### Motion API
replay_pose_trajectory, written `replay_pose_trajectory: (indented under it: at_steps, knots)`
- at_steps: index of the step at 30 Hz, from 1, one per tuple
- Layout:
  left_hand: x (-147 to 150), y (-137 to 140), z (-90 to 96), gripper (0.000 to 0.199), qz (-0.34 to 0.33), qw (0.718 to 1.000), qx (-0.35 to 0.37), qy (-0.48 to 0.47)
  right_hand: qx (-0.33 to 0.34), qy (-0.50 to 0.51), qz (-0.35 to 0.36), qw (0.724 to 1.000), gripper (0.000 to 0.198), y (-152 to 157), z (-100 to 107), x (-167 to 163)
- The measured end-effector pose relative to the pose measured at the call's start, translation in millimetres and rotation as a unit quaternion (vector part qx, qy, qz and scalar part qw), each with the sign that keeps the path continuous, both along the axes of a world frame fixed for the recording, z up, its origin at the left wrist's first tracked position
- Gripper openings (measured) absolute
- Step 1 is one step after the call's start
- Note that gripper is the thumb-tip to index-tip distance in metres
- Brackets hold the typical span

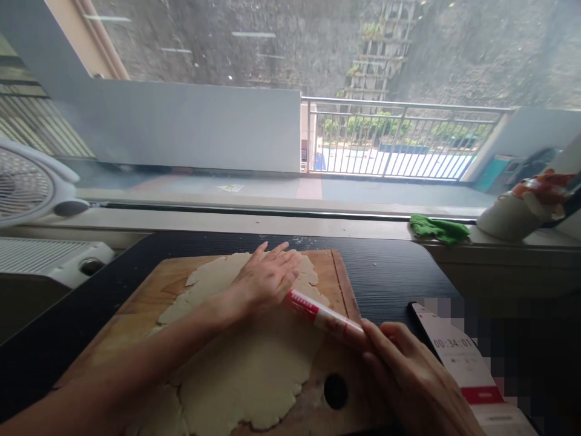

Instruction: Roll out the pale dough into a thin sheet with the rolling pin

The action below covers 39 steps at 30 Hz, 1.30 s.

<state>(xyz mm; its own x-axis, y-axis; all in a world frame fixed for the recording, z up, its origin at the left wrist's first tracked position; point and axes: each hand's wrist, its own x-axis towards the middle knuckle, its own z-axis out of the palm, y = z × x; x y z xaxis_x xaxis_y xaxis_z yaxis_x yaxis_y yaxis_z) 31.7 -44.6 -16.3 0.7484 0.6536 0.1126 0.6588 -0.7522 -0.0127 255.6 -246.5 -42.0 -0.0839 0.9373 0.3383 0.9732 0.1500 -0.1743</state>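
Note:
A wide, thin sheet of pale dough (pixel 254 375) with ragged edges lies on a wooden cutting board (pixel 154 284). My left hand (pixel 267 275) reaches over the far part of the sheet, palm down and fingers stretched out. In my right hand (pixel 408 369) is the near right end of a rolling pin (pixel 327 319) with a red and white printed wrapper. The pin slants across the dough's right side, its far end at my left palm. Whether the left palm presses on that end is hidden.
The board rests on a black table (pixel 381 278). A phone (pixel 454 351) showing a timer lies at the right. On the sill are a green cloth (pixel 438 229) and a white pot (pixel 512 215). A white fan (pixel 27 188) stands left, above a white appliance (pixel 49 257).

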Motion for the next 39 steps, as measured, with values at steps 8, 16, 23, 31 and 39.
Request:
replay_pose_trajectory:
  at_steps: [8,16,23,31,39]
  knots:
    - [80,72,1.7,0.047,0.074,0.995,-0.063,0.005,-0.02,0.021,-0.094,0.995,0.036,20,0,6]
    - [-25,-13,-8.2,0.057,0.073,0.997,-0.016,0.008,0.103,-0.051,0.02,0.993,0.046,-26,-12,-12]
    - [18,19,0.7,0.056,0.058,0.996,-0.052,0.045,0.06,-0.01,-0.051,0.997,0.037,-13,-5,-4]
    - [39,27,4.1,0.048,0.059,0.995,-0.05,0.062,0.064,-0.011,-0.097,0.993,0.04,-24,-9,-13]
    - [-35,-32,-1.4,0.062,0.108,0.992,-0.049,0.048,0.098,0.013,-0.032,0.995,0.042,-53,-12,-32]
